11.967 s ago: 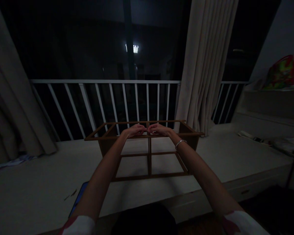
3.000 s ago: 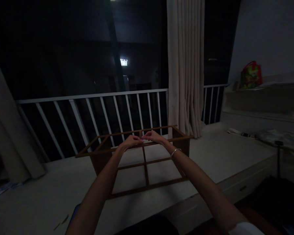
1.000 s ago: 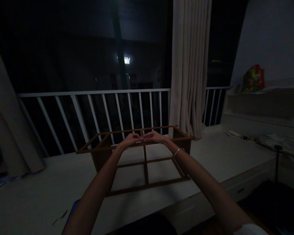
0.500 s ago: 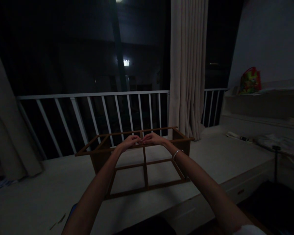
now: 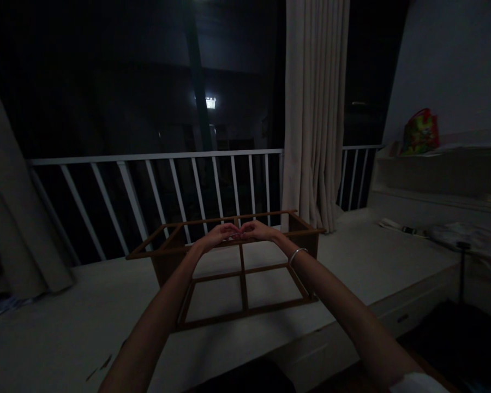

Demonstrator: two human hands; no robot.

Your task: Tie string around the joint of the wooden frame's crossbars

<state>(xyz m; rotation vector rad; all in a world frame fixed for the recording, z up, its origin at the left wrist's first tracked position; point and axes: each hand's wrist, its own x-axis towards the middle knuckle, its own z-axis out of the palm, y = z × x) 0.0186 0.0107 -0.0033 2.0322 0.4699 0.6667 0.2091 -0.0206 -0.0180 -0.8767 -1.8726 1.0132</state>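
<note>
A brown wooden frame [image 5: 244, 284], built like a small rack lying on its side, rests on the pale platform [image 5: 343, 267]. My left hand [image 5: 221, 233] and my right hand [image 5: 257, 230] meet over the middle of its upper near bar. Fingertips of both hands are pinched together and almost touch each other. Whatever lies between them is too small and dark to make out. A silver bracelet [image 5: 298, 254] circles my right wrist.
Behind the frame runs a white railing [image 5: 159, 156] before a dark window. Beige curtains [image 5: 315, 109] hang at both sides. On a shelf at the right stands a red and green bag [image 5: 421, 132]. A strap [image 5: 401, 227] lies on the platform, and small slender pieces [image 5: 105, 362] lie at lower left.
My fingertips have drawn slightly closer together above the bar. The wooden frame stays where it was, and the view has shifted a little.
</note>
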